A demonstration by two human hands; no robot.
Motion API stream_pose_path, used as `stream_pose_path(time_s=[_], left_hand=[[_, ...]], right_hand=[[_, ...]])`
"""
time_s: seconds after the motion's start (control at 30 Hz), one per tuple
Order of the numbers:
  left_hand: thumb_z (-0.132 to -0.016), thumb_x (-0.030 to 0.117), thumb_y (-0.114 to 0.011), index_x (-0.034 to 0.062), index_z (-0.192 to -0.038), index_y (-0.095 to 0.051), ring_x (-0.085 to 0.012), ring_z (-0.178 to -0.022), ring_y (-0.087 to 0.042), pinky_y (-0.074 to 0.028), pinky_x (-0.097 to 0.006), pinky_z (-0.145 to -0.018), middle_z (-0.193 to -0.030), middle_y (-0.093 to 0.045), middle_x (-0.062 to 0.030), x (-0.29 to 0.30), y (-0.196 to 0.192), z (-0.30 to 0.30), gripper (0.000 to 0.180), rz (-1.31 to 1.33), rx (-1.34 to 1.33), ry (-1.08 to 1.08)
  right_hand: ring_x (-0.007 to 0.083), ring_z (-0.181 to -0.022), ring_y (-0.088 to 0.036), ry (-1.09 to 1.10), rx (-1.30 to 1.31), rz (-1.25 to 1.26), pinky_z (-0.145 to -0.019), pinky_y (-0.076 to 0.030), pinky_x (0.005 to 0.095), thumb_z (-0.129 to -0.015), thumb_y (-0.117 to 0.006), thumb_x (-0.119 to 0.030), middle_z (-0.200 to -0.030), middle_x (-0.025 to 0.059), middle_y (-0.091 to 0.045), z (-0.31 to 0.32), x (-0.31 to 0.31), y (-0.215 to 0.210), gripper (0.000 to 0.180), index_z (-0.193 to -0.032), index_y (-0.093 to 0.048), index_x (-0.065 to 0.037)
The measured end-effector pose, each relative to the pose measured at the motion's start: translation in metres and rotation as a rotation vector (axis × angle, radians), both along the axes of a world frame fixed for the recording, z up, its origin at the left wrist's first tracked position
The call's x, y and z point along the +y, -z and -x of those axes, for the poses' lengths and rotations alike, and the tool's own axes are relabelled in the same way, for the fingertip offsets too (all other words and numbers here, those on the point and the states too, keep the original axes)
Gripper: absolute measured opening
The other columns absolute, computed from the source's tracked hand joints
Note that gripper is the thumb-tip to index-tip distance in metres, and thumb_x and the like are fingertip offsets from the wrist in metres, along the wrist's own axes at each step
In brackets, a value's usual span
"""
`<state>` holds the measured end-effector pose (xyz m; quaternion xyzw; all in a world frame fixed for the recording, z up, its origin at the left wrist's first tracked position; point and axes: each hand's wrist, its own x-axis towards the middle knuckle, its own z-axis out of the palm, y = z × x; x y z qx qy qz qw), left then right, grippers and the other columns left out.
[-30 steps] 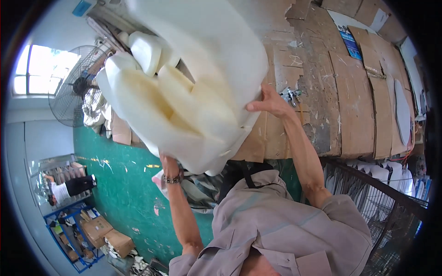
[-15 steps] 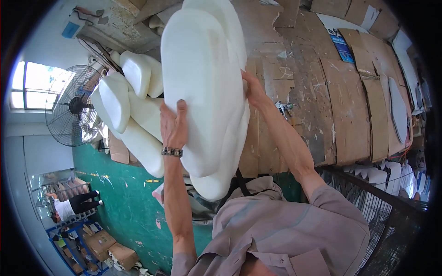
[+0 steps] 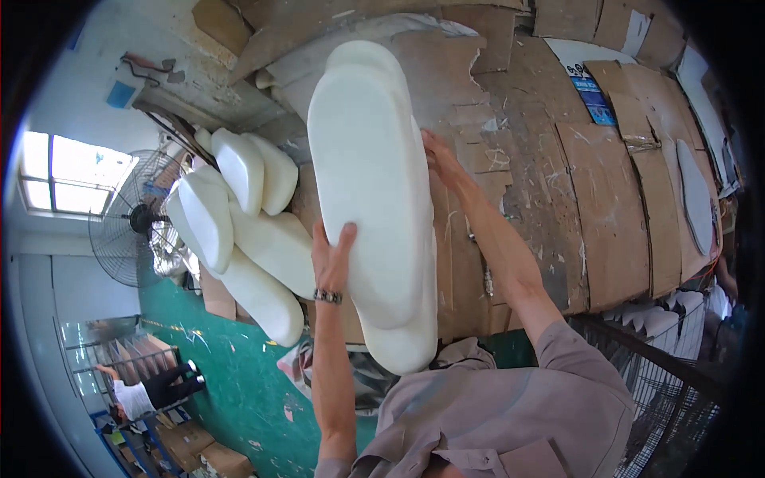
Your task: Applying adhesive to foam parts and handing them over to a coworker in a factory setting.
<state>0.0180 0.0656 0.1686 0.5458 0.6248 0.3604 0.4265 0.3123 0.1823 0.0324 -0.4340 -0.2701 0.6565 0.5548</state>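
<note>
Over the bench: we are holding a long, rounded white foam cushion (image 3: 370,183) on edge above the cardboard-covered bench (image 3: 606,207), near its left end.
Left hand (image 3: 331,263): we are pressing it flat against the near face of the cushion, fingers spread, with a beaded bracelet (image 3: 327,296) on the wrist.
Right hand (image 3: 440,156): we are reaching it around the far side of the cushion, fingers opened against the foam; how firmly they are gripping, we cannot tell.
Second piece: a further white foam pad (image 3: 402,334) is sitting just behind and below the first, touching it; whether we are carrying both together, we cannot tell.
Stack at the left edge: several more white moulded foam cushions (image 3: 239,231) are leaning together, just beside the one we are holding.
Slipping risk: we are judging that palms alone, with no pinch, could let the soft, bulky foam slide down between the hands.
Knocking risk: we are judging that swinging the lower end leftward could strike the leaning stack and tip it off the bench edge toward the green floor (image 3: 231,382).
Snagging risk: torn cardboard flaps on the bench could catch the foam's skin.
Surroundings: a standing wire-guard fan (image 3: 131,219) is close beyond the stack, and another person (image 3: 151,390) is crouching well apart.
</note>
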Motion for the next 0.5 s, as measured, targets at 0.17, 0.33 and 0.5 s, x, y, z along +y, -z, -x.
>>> stream_pose_path(time_s=[0.17,0.33,0.5], left_hand=[[-0.081,0.061,-0.076,-0.0023,-0.14,-0.046,-0.0248,-0.116,-0.06,-0.047,-0.038,-0.1,-0.126,-0.063,-0.0166,0.002,0.003,0.008,0.092,0.022,0.064,-0.036],[-0.086,0.042,-0.079,-0.0018,-0.143,-0.043,-0.0223,-0.113,-0.059,-0.047,-0.035,-0.097,-0.125,-0.062,-0.0138,-0.008,0.01,0.016,0.08,-0.022,-0.101,-0.058],[-0.088,0.028,-0.077,-0.0005,-0.144,-0.04,-0.0216,-0.106,-0.063,-0.051,-0.036,-0.092,-0.12,-0.066,-0.0136,-0.028,0.018,0.04,0.073,-0.032,-0.229,-0.166]], right_hand=[[0.0351,-0.142,-0.039,0.176,-0.403,-0.22,-0.114,-0.035,0.0437,-0.084,-0.073,-0.057,-0.158,0.0196,-0.036,-0.005,0.103,-0.047,0.104,-0.158,-0.023,-0.004],[0.0326,-0.134,-0.05,0.121,-0.57,-0.467,-0.11,-0.04,0.0388,-0.08,-0.079,-0.045,-0.147,0.0184,-0.051,0.009,0.126,-0.07,0.095,-0.155,-0.035,-0.006],[0.0232,-0.121,-0.058,0.046,-0.466,-0.346,-0.108,-0.042,0.0355,-0.082,-0.08,-0.04,-0.138,0.0106,-0.06,-0.004,0.08,-0.084,0.081,-0.151,-0.047,-0.013]])
